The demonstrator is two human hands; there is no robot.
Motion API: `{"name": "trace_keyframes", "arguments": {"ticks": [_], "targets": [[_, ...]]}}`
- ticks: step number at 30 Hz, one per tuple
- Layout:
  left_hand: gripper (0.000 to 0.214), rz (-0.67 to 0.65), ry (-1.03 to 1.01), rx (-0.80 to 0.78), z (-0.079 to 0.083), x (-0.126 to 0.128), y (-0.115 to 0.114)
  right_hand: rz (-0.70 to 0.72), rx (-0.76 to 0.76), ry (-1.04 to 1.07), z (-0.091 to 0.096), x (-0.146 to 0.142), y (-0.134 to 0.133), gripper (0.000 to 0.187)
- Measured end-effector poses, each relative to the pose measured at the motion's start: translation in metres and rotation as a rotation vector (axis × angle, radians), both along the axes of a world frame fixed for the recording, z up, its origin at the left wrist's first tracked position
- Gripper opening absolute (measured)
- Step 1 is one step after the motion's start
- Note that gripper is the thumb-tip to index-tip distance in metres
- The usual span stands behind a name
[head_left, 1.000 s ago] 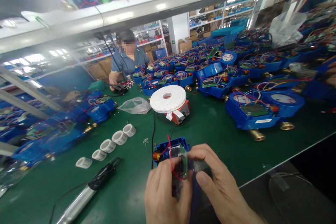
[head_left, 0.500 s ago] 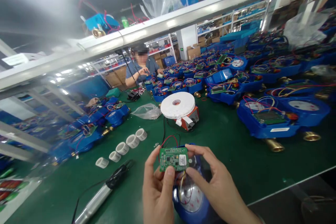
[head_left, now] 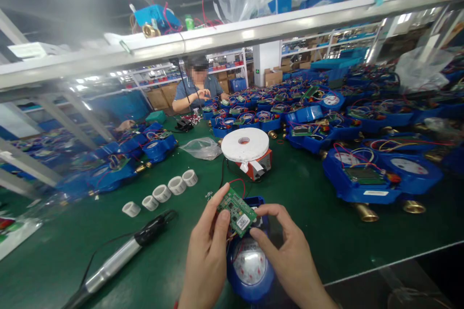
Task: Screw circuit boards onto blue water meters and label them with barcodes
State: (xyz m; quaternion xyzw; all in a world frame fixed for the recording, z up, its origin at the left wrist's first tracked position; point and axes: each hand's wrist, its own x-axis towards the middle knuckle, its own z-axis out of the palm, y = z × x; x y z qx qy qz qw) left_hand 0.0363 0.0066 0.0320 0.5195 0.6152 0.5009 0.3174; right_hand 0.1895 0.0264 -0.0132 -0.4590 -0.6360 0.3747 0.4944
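A green circuit board with a white label is tilted, its labelled end lower right. My left hand is closed on its left part, thumb on the face and fingers along the edge. At the board's right edge, my right hand has its thumb and index finger apart; whether the tips touch the board I cannot tell. Beneath both hands lies a blue water meter with a round dial, partly hidden by the board and hands. Red and light wires show around the board.
A white tape roll rests on an orange box. Several label rolls and a silver electric screwdriver lie at left. More blue meters stand right and behind. A co-worker sits across the table under a shelf.
The board has turned clockwise from level to slanted, staying in my left hand. My right finger and thumb have shifted around its right edge. The view has moved slightly.
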Motion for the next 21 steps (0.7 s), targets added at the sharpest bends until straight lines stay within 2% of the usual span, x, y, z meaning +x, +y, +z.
{"name": "trace_keyframes", "arguments": {"ticks": [7, 10, 12, 15, 17, 19, 21], "targets": [[0.045, -0.042, 0.0, -0.031, 0.002, 0.0, 0.001, -0.001, 0.032, -0.015, -0.009, 0.003, 0.001, 0.018], [0.053, 0.005, 0.031, -0.008, 0.002, 0.004, -0.005, -0.103, 0.01, -0.003, -0.017, 0.006, 0.006, 0.035], [0.056, 0.052, 0.094, 0.073, -0.002, 0.009, -0.014, -0.094, -0.142, 0.067, -0.022, 0.009, 0.011, 0.05], [0.046, 0.044, 0.242, 0.276, -0.017, 0.015, -0.033, 0.164, -0.497, 0.293, -0.026, 0.014, 0.017, 0.062], [0.039, 0.045, 0.298, 0.348, -0.031, 0.014, -0.047, 0.301, -0.677, 0.425, -0.027, 0.018, 0.019, 0.065], [0.037, 0.083, 0.211, 0.301, -0.045, 0.01, -0.059, 0.314, -0.771, 0.487, -0.03, 0.025, 0.02, 0.066], [0.039, 0.107, 0.055, 0.195, -0.058, 0.007, -0.069, 0.252, -0.829, 0.506, -0.034, 0.031, 0.018, 0.063]]}}
